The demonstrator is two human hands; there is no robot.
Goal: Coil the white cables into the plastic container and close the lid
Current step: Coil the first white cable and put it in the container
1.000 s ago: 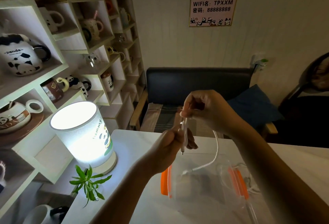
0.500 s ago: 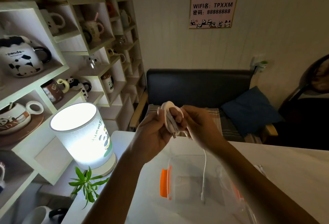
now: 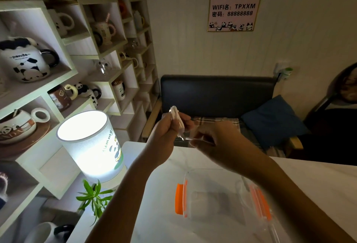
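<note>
Both hands are up above the table [image 3: 318, 173] here, and the action is all in the air. The left hand [image 3: 164, 132] is curled round a folded bundle of white cable [image 3: 176, 119], loops poking out the top of the fist, and a short end sticks out below the fingers. The right hand [image 3: 218, 142] sits just to the right of it, fingers bent in toward that loose end (it is motion-blurred, so whether the fingertips actually pinch the cable I cannot tell). The two hands are close together, almost touching, well above the tabletop. Down below, nearer the camera, the clear plastic container [image 3: 212, 196] sits open on the white table, with an orange clasp [image 3: 180, 199] on its left side and another orange clasp [image 3: 259, 202] on the right, where the right forearm crosses over it. Something pale lies inside the container, too faint through the plastic to name. Off to the left, a glowing cylinder lamp [image 3: 90, 142] with a panda print stands at the table's left edge, and a small green plant [image 3: 94, 197] sits just near of it. Shelves [image 3: 63, 65] full of panda mugs fill the left wall. At the far side, a dark bench [image 3: 216, 94] holds a blue cushion [image 3: 272, 119], and a pink wifi sign [image 3: 234, 10] hangs on the wall above it.
</note>
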